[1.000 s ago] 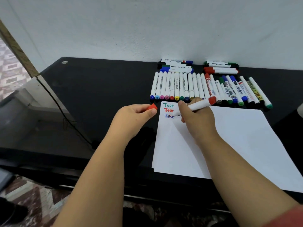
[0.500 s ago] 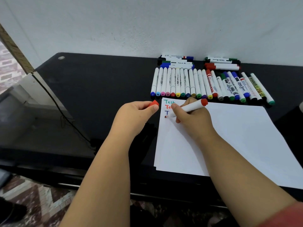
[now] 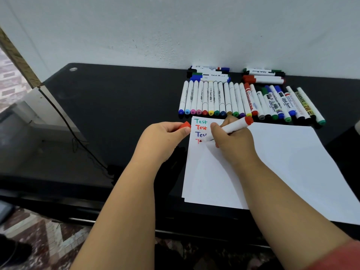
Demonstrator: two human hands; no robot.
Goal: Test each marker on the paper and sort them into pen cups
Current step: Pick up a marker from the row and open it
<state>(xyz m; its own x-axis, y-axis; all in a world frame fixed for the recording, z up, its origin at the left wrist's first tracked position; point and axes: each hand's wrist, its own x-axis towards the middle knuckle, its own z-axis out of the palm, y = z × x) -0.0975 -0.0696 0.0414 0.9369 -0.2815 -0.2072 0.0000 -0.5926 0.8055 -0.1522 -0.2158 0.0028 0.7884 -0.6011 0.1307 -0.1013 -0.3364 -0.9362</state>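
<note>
— White-barrelled marker with a red end plug (image 3: 231, 128): where was it?

— It lay slanted in the right hand (image 3: 231, 142), whose curled fingers (image 3: 214, 127) pinched the barrel low down. Its tip met the white sheet of paper (image 3: 272, 164) just beyond the fingertips, at a red letter T begun under three written lines of "Test": green, red, blue.

— And the other hand?

— The left hand (image 3: 161, 140) hovered just beside the paper's edge, fingers curled, with thumb and forefinger pinching a small red marker cap (image 3: 185, 125). The two hands were near each other but apart.

— What lay past the fingers?

— A row of white markers with coloured ends (image 3: 212, 98) lay side by side on the black tabletop (image 3: 116, 104), close behind the right knuckles. Further back, against the white wall (image 3: 175, 30), were two small piles of whiteboard markers (image 3: 263, 76). Left of the left hand, a thin dark cable (image 3: 78, 137) ran across a lower surface.
</note>
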